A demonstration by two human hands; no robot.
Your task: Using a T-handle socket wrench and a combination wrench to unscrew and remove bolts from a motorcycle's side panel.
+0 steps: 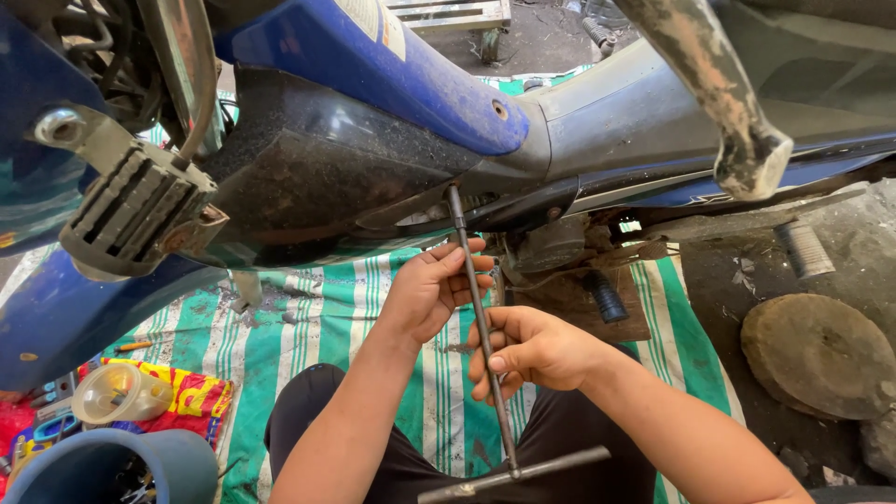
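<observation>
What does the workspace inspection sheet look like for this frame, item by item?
Surface: green-and-white striped mat, dirty, on bare ground.
Job's things: long T-handle wrench, its tip up under the blue motorcycle, its crossbar near the lap.
Clutter: clear plastic cup on a yellow-red cloth; blue bucket of tools; round stone slab.
Grippers: left hand wraps the upper shaft; right hand wraps it lower down.
Cables: black cables by the front fork.
Surroundings: muddy kickstand foot; footpeg; dirt ground behind.
</observation>
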